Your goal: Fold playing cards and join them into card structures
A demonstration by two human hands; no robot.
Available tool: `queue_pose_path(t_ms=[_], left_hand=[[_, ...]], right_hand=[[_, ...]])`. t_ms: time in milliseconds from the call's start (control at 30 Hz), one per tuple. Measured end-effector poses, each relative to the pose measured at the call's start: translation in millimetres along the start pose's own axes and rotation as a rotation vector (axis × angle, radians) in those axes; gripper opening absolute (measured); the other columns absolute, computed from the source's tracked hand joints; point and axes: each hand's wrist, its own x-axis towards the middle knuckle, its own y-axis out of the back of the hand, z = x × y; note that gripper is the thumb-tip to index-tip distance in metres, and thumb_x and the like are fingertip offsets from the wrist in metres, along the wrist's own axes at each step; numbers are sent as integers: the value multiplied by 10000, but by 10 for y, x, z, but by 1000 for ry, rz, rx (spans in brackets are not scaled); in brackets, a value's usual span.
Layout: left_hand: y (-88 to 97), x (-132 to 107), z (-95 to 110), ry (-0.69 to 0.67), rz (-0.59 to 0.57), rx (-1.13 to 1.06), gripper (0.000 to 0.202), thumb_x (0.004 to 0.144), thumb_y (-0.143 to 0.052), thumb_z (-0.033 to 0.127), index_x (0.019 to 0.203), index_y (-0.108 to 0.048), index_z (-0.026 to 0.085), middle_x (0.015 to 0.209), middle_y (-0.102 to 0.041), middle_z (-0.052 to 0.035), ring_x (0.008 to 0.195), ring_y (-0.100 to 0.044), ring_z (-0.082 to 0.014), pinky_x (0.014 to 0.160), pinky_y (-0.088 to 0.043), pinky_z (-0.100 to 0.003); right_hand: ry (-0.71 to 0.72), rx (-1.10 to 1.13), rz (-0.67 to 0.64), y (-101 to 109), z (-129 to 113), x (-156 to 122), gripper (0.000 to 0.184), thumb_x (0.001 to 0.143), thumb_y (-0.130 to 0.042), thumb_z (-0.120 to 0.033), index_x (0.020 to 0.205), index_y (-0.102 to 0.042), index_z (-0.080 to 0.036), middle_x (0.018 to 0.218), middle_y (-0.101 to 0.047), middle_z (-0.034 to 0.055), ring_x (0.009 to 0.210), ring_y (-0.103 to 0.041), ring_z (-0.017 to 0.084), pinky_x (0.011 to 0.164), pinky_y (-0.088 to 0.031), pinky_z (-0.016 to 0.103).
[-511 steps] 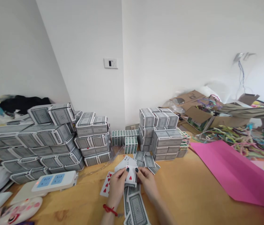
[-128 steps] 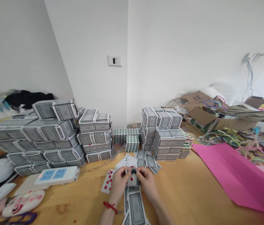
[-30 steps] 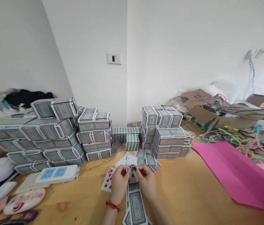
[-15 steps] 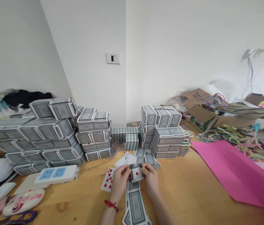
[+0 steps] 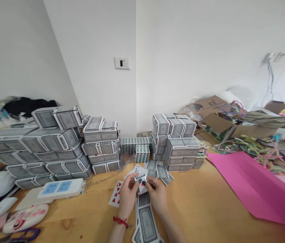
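Note:
My left hand and my right hand meet over the wooden table, fingers pinched together on a small folded playing card with a red heart on it. A red cord circles my left wrist. Face-down cards with grey patterned backs lie between my forearms. A face-up red hearts card rests just left of my left hand. More loose cards are spread beyond my fingers.
Stacks of boxed card decks rise at the left and centre-right. A white power strip lies at the left, a pink paper sheet at the right, and cardboard boxes with coloured strips behind it.
The folded card was held flatter between my hands half a second ago; now my fingertips have closed over it and lifted it slightly farther from me. The table things have not moved.

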Motion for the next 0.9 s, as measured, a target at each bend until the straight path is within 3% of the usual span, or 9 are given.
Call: queue_pose_path(t_ms=[133, 367, 600, 900], left_hand=[[4, 0, -1, -3, -33, 44, 267, 656, -534, 302, 880, -607, 176, 899, -642, -67, 785, -591, -191, 726, -455, -326], [-1, -14, 29, -11, -26, 66, 324, 702, -484, 282, 1000, -575, 195, 1048, -602, -69, 935, -557, -195, 816, -429, -336], [-2, 1, -53, -9, -82, 106, 328, 731, -421, 234, 1019, -573, 198, 1097, -577, -53, 1032, -503, -189, 910, -362, -350], [-3, -3, -99, -10, -41, 116, 387, 713, -383, 147, 1052, -560, 208, 1108, -571, -51, 1050, -489, -194, 923, -340, -372]], right_hand=[[-7, -9, -17, 7, -42, -17, 268, 657, -574, -362, 852, -639, -190, 670, -659, 49, 661, -595, 216, 587, -449, 304], [-14, -28, -12, -6, -74, -39, 274, 678, -544, -350, 873, -636, -180, 719, -667, 53, 632, -588, 198, 575, -445, 292], [-29, -29, 47, -1, -32, -12, 277, 680, -528, -378, 852, -641, -193, 717, -663, 48, 585, -577, 181, 511, -429, 264], [-18, -17, 48, 4, -7, 3, 298, 667, -545, -405, 849, -625, -183, 649, -638, 31, 542, -549, 166, 486, -417, 250]])
